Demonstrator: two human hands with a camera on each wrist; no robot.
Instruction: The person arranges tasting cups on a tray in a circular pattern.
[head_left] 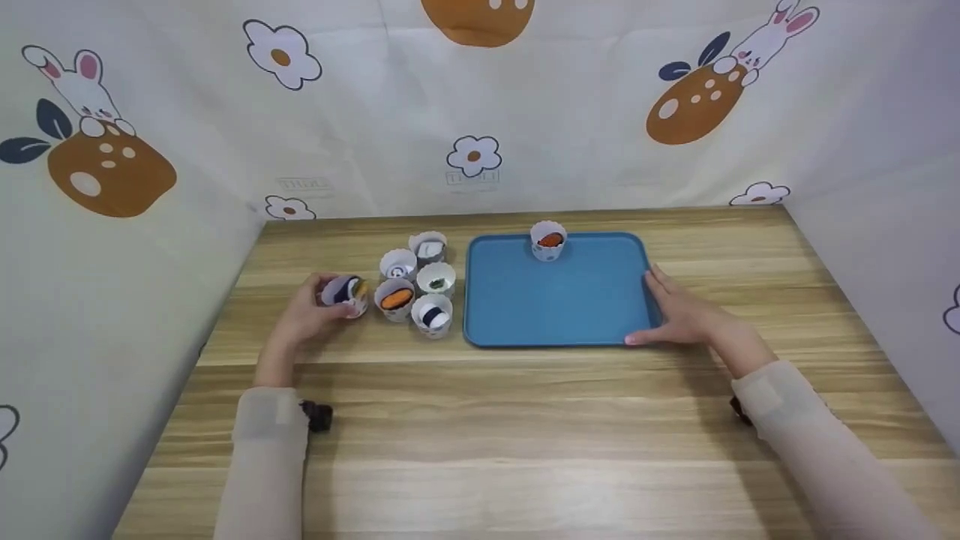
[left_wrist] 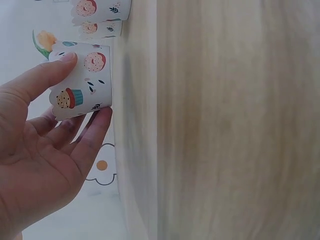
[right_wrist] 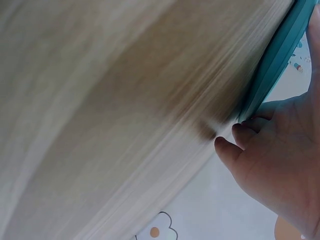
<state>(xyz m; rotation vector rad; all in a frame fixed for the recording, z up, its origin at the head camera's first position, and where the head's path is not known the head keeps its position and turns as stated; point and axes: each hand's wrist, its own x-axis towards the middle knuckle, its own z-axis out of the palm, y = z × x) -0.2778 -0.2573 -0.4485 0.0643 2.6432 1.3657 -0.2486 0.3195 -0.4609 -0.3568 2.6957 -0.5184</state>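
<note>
Toward the left edge of the wooden table [head_left: 525,420], the left hand [head_left: 311,315] holds a paper cup [head_left: 346,294] with its fingers and thumb curled round the cup's printed wall. The cup stands on the table and carries a dark piece of toy sushi. The left wrist view shows a fingertip [left_wrist: 67,59] on the cup's scalloped rim and other fingers under its side, against prints of a doughnut and a cupcake.

Just to the right of that cup stands a cluster of five more paper cups [head_left: 418,281], each with a small toy food piece inside; one holds an orange piece [head_left: 396,298]. They sit close together, between the held cup and the blue tray [head_left: 555,307].

At the tray's right edge, the right hand [head_left: 675,311] lies with straight fingers pressed against the rim near the front right corner, gripping nothing. The right wrist view shows the teal rim beside the fingers [right_wrist: 250,132].

On the tray, near its far edge, a single cup with orange filling [head_left: 548,241] stands upright.
</note>
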